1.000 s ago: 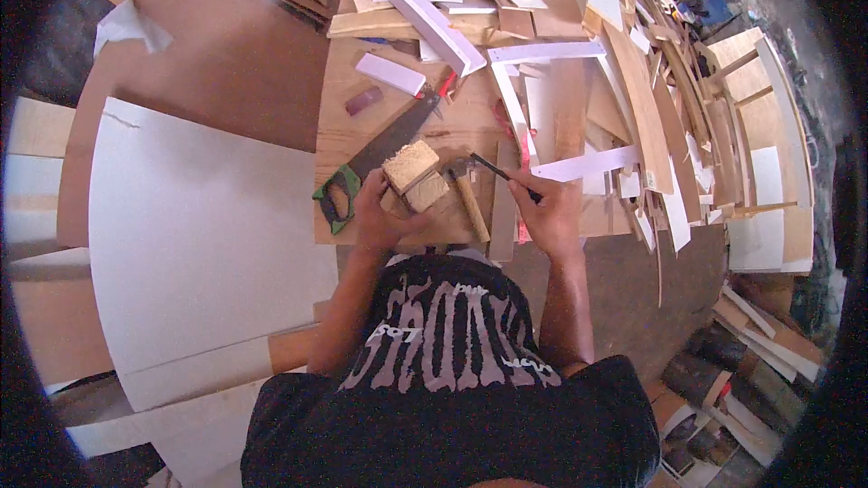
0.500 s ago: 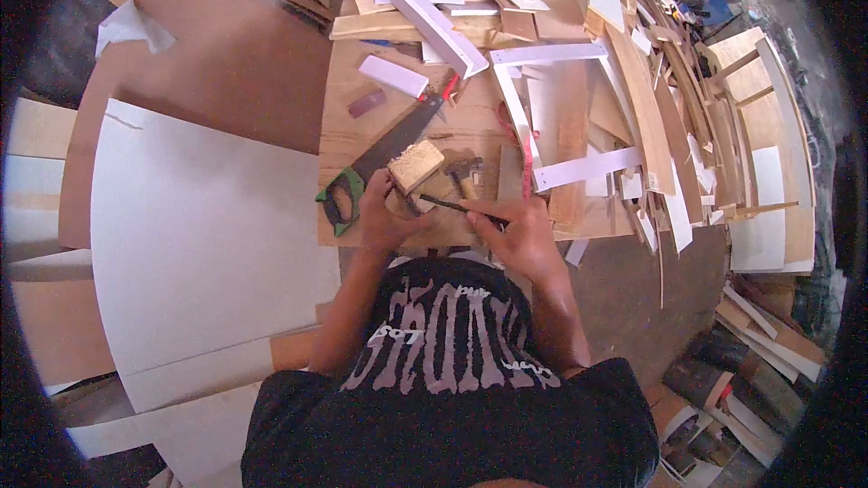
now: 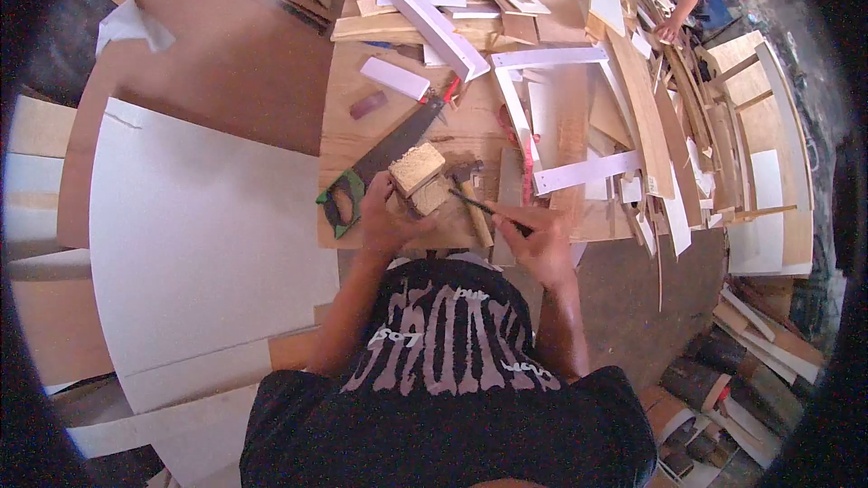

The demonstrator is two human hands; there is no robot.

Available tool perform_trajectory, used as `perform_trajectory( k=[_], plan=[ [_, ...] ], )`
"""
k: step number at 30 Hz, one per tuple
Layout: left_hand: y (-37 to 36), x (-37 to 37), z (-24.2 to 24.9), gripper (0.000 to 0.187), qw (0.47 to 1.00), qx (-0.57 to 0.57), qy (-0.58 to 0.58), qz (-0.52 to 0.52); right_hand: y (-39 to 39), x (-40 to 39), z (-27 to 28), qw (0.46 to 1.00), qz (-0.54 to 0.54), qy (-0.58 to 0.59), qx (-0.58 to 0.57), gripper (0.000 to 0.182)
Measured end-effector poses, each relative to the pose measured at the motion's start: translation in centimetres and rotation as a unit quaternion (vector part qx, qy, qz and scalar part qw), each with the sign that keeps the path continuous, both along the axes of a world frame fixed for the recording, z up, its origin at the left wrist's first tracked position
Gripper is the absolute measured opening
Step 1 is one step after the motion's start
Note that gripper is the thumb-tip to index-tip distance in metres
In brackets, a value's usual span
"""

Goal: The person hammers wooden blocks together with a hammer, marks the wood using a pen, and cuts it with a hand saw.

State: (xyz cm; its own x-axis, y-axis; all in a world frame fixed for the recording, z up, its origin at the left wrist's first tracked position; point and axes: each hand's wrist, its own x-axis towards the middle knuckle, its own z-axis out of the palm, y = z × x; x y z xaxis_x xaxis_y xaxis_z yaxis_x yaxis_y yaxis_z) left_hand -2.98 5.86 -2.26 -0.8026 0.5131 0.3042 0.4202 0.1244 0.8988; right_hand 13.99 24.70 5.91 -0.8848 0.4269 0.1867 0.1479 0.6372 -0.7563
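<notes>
A small block of pale wood [image 3: 417, 169] with a rough top is held at its left edge by my left hand [image 3: 389, 219], thumb and fingers curved round it. A second pale, rough wooden face [image 3: 429, 198] shows just below it, close to my thumb. My right hand [image 3: 542, 239] grips a thin dark stick-like tool [image 3: 479, 204]; its tip points up and left, just right of the lower wood. Under that tool lies a hammer [image 3: 475, 217], its handle toward me. Left of the block rests a handsaw [image 3: 391, 146] with a green handle.
A white-and-lilac frame [image 3: 586, 172] lies on the right of the wooden table [image 3: 362, 140]. Piled offcuts [image 3: 692, 126] cover the far right, where another person's hand [image 3: 669, 32] rests. A large white board [image 3: 212, 235] stands at left. A lilac block [image 3: 394, 78] sits beyond the saw.
My right hand has drawn the dark tool right and slightly down, away from the block, uncovering more of the lower wood. The other person's arm has reached down to the offcuts.
</notes>
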Motion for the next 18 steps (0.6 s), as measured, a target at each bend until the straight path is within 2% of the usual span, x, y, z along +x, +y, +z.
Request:
perform_trajectory(
  k=[2, 4, 8, 10, 13, 14, 16, 18],
  plan=[
    [0.1, -0.2, -0.6, 0.069, 1.0, -0.003, 0.0, -0.001, -0.8, -0.3, 0.5, 0.999, 0.017, -0.023, -0.038, 0.021],
    [0.2, -0.2, -1.2, 0.069, 0.996, 0.002, 0.088, 0.011, -1.3, -0.6, 0.5, 0.998, 0.056, -0.016, 0.023, 0.022],
    [0.3, -0.3, -1.4, 0.07, 0.997, -0.005, 0.07, 0.013, -1.5, -1.1, 0.2, 0.999, 0.051, 0.001, 0.015, 0.021],
    [0.2, -0.3, -1.4, 0.07, 0.996, -0.019, 0.091, 0.005, -1.4, -1.3, 0.1, 0.998, 0.005, -0.06, 0.028, 0.019],
    [0.4, -0.4, -0.5, 0.069, 0.999, 0.029, 0.038, 0.0, -0.7, -2.1, 0.2, 0.999, -0.047, -0.005, 0.003, 0.017],
    [0.4, -0.4, -0.7, 0.069, 0.999, 0.03, 0.04, 0.002, -0.3, -2.2, -0.1, 0.999, -0.045, -0.003, 0.004, 0.017],
    [0.4, -0.1, -1.1, 0.067, 0.996, -0.004, 0.084, 0.027, 1.0, -1.9, -1.2, 0.988, -0.145, -0.056, 0.025, 0.018],
    [0.7, 0.0, -0.9, 0.067, 0.996, -0.007, 0.086, 0.033, 1.8, -1.9, -2.1, 0.988, -0.154, -0.031, 0.007, 0.021]
  ],
)
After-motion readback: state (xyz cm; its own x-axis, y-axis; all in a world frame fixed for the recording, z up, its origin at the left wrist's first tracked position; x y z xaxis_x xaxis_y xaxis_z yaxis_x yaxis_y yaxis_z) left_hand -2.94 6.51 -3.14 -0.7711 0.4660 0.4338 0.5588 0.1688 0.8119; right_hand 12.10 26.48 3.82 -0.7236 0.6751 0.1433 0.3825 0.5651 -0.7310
